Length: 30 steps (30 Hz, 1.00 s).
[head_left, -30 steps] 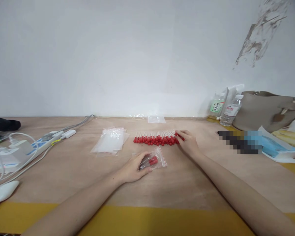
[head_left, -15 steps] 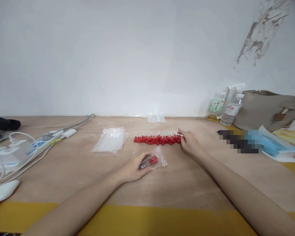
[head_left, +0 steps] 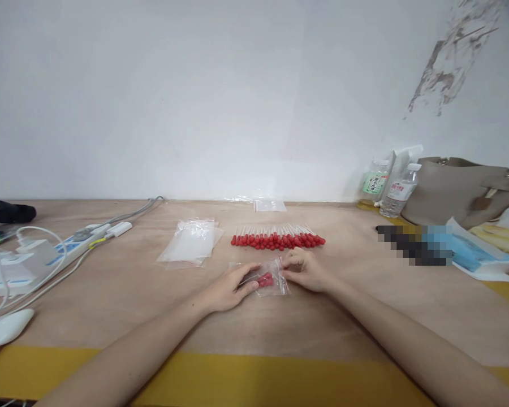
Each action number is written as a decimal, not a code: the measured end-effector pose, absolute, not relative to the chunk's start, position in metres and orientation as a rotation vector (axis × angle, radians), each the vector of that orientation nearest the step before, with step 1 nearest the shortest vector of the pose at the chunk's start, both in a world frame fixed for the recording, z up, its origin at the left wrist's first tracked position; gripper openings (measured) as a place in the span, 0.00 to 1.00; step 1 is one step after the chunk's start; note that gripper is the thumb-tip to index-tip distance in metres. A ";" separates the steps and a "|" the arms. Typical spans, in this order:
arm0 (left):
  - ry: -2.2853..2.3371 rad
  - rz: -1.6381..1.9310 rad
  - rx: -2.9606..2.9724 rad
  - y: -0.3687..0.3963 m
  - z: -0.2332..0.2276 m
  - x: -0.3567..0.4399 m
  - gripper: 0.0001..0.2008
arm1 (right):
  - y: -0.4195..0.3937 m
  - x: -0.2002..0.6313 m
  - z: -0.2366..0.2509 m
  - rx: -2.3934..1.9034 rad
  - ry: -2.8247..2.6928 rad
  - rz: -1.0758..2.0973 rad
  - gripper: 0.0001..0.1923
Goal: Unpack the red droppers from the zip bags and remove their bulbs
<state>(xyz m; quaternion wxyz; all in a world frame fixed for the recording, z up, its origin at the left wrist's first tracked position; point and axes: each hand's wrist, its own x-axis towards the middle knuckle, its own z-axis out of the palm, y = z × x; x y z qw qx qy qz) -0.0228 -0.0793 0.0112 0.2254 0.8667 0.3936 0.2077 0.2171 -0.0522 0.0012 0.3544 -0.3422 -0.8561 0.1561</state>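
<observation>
My left hand (head_left: pixel 231 288) is closed around the near-left part of a small clear zip bag (head_left: pixel 276 289) lying on the table. Inside the bag a few red tips (head_left: pixel 266 280) show; the rest of their length is hidden by my fingers. At the bag's right, zipped end, my right hand (head_left: pixel 307 271) pinches the edge between thumb and fingertips. Just beyond both hands lies a row of thin white sticks with red tips (head_left: pixel 275 241), the tips toward me. Left of the row sits a loose stack of flat clear zip bags (head_left: pixel 190 243).
Another flat bag (head_left: pixel 270 206) lies against the wall. On the left are a power strip (head_left: pixel 74 246) with cables and a white spoon-shaped object (head_left: pixel 8 329). To the right stand a water bottle (head_left: pixel 401 192), a grey handbag (head_left: pixel 458 189) and a blue-and-white packet (head_left: pixel 483 257).
My right hand has moved left and toward me, from the right end of the stick row to the bag's zipped edge, which it now pinches. My left hand stays on the bag.
</observation>
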 end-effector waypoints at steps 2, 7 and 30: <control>1.051 0.566 2.435 -0.079 0.012 -0.022 0.21 | -0.057 0.211 0.003 -0.844 -2.243 0.471 0.08; 0.951 0.563 2.516 -0.080 0.012 -0.022 0.25 | -0.065 0.199 0.007 -0.832 -2.373 0.494 0.12; 0.987 0.289 2.599 -0.077 0.013 -0.028 0.28 | -0.049 0.230 0.008 -0.910 -1.783 1.300 0.17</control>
